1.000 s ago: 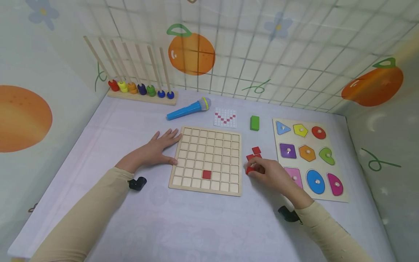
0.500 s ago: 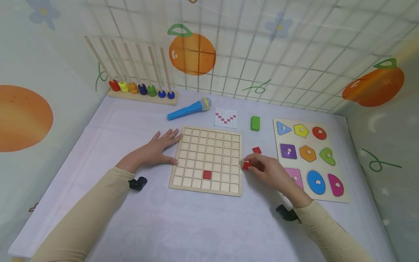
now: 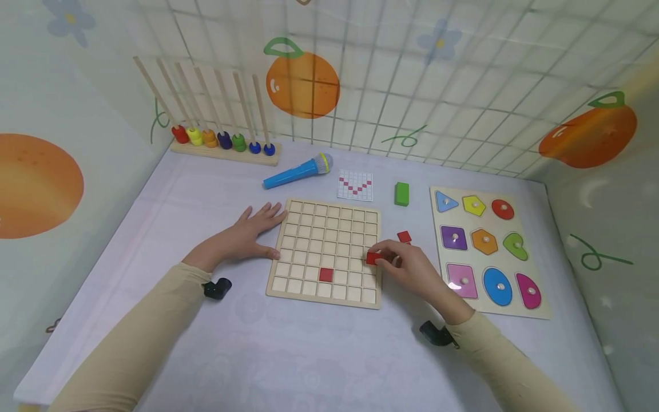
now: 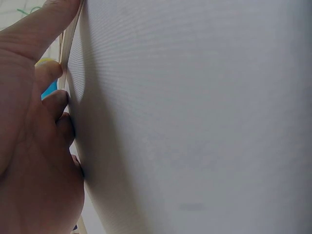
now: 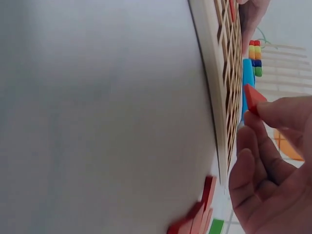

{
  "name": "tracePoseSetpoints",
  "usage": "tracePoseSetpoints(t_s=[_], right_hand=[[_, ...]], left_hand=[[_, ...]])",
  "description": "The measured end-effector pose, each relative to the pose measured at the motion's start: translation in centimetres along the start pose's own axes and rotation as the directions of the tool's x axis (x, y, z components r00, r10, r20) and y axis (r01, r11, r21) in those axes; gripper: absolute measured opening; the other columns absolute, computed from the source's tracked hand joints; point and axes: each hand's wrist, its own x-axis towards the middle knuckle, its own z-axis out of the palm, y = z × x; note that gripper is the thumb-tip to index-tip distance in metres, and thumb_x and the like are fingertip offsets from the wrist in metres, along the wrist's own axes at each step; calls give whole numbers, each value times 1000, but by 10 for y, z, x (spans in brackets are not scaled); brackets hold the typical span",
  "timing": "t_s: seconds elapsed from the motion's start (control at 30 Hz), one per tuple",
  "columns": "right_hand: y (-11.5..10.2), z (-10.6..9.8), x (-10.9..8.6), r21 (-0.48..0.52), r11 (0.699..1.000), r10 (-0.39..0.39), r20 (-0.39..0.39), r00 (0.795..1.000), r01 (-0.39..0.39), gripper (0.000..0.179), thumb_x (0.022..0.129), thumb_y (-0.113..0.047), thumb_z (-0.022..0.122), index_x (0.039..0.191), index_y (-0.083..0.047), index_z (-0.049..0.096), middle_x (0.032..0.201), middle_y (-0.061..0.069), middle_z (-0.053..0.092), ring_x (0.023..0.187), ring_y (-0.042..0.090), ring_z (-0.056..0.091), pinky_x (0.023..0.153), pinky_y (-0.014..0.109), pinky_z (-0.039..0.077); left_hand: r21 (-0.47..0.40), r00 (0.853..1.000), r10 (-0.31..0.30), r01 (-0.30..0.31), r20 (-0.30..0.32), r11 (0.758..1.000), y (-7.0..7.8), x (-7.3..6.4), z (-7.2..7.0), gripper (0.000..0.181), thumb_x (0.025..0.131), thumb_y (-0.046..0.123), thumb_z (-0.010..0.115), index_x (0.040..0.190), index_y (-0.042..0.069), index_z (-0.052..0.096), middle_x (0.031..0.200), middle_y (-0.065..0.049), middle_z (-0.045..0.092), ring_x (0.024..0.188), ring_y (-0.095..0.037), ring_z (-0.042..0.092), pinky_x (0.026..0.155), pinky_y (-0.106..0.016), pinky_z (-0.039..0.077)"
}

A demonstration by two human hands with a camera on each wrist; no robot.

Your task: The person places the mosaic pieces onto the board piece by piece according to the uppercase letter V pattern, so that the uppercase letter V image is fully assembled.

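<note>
A wooden grid board lies on the white table, with one red square tile set in a cell of its second row from the front. My left hand rests with spread fingers against the board's left edge. Between thumb and fingers my right hand pinches another red tile, held above the board's right side. In the right wrist view the pinched tile is tilted and apart from the board. More loose red tiles lie right of the board, partly hidden behind the right hand.
Behind the board lie a pattern card, a blue toy microphone and a green block. A knobbed shape puzzle lies to the right. At the back left stands a peg rack with coloured beads.
My right hand has lifted the red tile from beside the loose ones and carried it left over the board's right edge. The left hand has stayed in place.
</note>
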Motion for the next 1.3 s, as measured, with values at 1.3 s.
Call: tracePoseSetpoints(t_s=[1.3], right_hand=[[-60, 62, 40, 68, 991, -124, 75, 989, 119, 16, 94, -15, 75, 108, -21, 72, 94, -14, 69, 81, 6, 60, 74, 22, 55]], left_hand=[[-16, 1000, 2, -2, -4, 1000, -6, 1, 3, 111, 82, 62, 76, 165, 19, 16, 171, -7, 2, 157, -28, -8, 123, -54, -13]])
